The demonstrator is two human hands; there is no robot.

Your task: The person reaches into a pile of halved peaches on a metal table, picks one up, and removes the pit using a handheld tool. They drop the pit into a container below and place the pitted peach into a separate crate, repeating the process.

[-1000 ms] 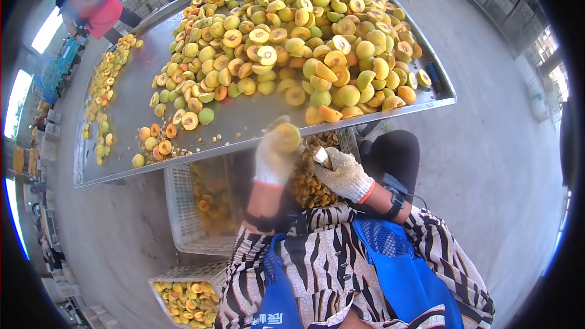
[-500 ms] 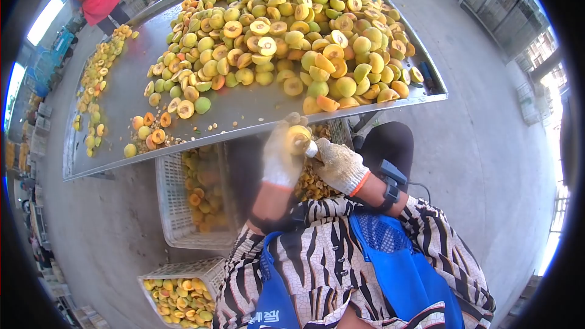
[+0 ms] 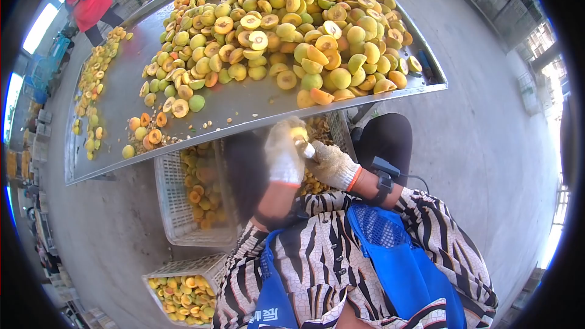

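While no writing legible: gloved left hand (image 3: 284, 153) clenched on fruit (image 3: 298, 134), right hand (image 3: 331, 165) gripping small blade (image 3: 307, 148) against it, just below desk (image 3: 244, 106).

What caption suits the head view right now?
Gloved left hand holds a yellow halved fruit while gloved right hand works a small blade into it.

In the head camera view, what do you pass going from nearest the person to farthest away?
Blue apron → gloved hands with a fruit → metal table edge → pile of halved fruit → another person in red.
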